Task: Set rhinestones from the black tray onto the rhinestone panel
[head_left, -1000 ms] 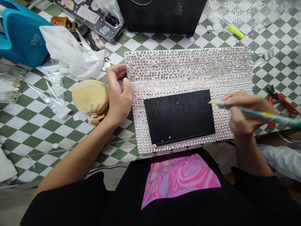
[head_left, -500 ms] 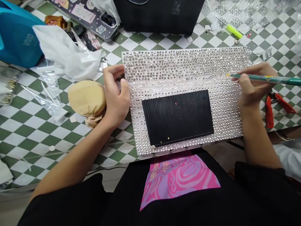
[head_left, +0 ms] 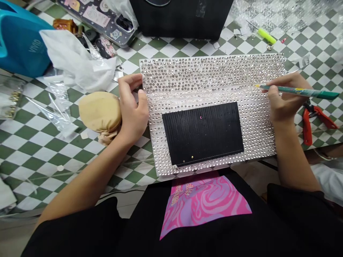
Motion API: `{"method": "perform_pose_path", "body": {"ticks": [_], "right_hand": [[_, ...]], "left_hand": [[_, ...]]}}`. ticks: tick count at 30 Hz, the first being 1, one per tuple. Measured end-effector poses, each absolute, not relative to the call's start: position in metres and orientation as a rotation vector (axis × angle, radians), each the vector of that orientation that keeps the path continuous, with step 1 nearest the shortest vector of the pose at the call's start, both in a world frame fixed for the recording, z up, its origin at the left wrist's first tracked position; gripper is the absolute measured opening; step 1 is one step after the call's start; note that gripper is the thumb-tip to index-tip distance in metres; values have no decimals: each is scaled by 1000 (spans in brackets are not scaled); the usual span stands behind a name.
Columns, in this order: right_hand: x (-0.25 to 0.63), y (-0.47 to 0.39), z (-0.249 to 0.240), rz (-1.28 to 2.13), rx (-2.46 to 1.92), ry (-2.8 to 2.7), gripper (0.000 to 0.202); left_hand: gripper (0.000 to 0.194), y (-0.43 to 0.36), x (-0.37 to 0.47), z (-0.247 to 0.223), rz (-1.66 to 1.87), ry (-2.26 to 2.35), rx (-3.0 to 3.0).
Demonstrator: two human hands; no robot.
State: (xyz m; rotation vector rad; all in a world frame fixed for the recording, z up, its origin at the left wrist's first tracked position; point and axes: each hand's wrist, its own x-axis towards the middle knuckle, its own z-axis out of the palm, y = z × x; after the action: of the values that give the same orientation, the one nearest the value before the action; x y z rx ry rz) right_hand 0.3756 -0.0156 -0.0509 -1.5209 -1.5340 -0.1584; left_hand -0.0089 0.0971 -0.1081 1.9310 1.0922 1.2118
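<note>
Checked cloth (head_left: 32, 146) covers the table, and between our two hands lies the stone-studded board (head_left: 214, 71). Our left hand (head_left: 133, 110), loosely curled and gripping nothing, rests against the board's edge, a tan pouch (head_left: 99, 111) just beside it. Our right hand (head_left: 288, 96) pinches a green pencil (head_left: 302, 91); it has moved up from the black ridged tray (head_left: 203, 134), so attention seems shifted to the board's rows. Whether the tip touches a stone, we cannot quite tell.

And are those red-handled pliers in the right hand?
No, the right hand holds a green pencil-like stick, while the red-handled pliers lie on the checkered tablecloth.
</note>
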Motion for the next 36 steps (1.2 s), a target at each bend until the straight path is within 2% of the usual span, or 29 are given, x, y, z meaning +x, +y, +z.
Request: {"method": "perform_pose_path", "body": {"ticks": [5, 8, 11, 14, 16, 21, 30, 36], "right_hand": [[369, -23, -33, -253, -1514, -1542, 13], [339, -38, -14, -218, -1590, -1681, 21], [294, -58, -1, 163, -1466, -1852, 36], [251, -75, -3, 698, -1193, -1957, 32], [232, -82, -9, 801, -1112, -1936, 26], [216, -85, -24, 774, -1028, -1942, 17], [216, -85, -25, 676, -1040, -2005, 18], [217, -86, -27, 651, -1071, -1947, 18]], "left_hand": [[49, 98, -9, -109, 1211, 1092, 1919], [52, 98, -9, -110, 1213, 1097, 1912], [53, 98, -9, -110, 1215, 1095, 1914], [53, 97, -9, -109, 1210, 1092, 1918], [55, 97, -9, -109, 1209, 1088, 1917], [56, 98, -9, -110, 1215, 1081, 1920], [52, 100, -10, -112, 1223, 1072, 1943], [59, 100, -11, -111, 1192, 1061, 1948]]}}
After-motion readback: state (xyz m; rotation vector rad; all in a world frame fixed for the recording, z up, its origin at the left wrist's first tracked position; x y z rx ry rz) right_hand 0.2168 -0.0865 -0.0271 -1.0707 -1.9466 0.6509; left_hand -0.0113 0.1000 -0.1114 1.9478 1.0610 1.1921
